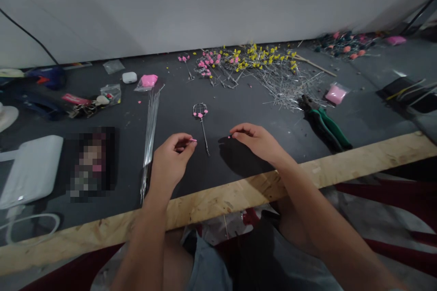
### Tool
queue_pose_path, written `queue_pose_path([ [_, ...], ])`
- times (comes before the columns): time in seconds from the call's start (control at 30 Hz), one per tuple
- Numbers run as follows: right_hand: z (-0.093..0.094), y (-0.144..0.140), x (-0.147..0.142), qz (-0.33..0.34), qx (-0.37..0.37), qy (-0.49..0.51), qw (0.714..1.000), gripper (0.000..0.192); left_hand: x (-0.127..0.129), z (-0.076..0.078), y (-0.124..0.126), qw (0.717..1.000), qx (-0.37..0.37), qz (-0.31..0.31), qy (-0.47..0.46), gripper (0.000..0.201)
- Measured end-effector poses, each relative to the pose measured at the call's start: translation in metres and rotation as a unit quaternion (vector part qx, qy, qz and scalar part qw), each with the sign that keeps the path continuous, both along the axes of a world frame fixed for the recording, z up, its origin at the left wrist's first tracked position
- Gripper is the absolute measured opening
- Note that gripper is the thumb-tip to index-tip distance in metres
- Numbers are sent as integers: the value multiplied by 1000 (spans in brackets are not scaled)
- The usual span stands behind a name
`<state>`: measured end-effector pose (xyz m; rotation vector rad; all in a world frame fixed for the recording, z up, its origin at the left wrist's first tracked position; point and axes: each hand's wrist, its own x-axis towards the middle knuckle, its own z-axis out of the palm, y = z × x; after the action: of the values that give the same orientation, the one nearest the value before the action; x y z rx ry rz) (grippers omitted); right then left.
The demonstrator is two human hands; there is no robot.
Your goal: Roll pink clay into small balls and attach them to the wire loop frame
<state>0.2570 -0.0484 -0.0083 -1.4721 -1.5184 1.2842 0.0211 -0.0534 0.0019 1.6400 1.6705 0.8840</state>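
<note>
My left hand (171,159) hovers over the dark table top (239,113), its fingertips pinched on a tiny pink bit of clay (193,140). My right hand (256,140) is a short way to the right, pinching another small pink bit (233,136) between thumb and finger. Between the two hands lies a thin wire stem with a small wire cage head dotted with pink beads (200,112). Neither hand touches it.
A bundle of straight wires (150,132) lies left of my left hand. Pink clay packets (149,80) (336,94), green-handled pliers (324,122), a heap of wire stems with yellow and pink heads (266,66), a white box (32,168) and the wooden table edge (218,200) surround me.
</note>
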Motion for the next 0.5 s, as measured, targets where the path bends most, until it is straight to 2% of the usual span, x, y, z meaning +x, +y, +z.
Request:
queue_pose_path([
  [0.17, 0, 0, 0, 0, -3, 2, 1000, 24, 1, 1, 1, 999, -24, 15, -16, 23],
  [0.37, -1, 1, 1, 11, 1, -1, 1000, 23, -1, 1, 3, 992, -55, 33, -105, 28],
  [0.5, 1, -1, -1, -8, -2, 18, 1000, 23, 1, 2, 2, 987, -65, 47, -140, 28],
])
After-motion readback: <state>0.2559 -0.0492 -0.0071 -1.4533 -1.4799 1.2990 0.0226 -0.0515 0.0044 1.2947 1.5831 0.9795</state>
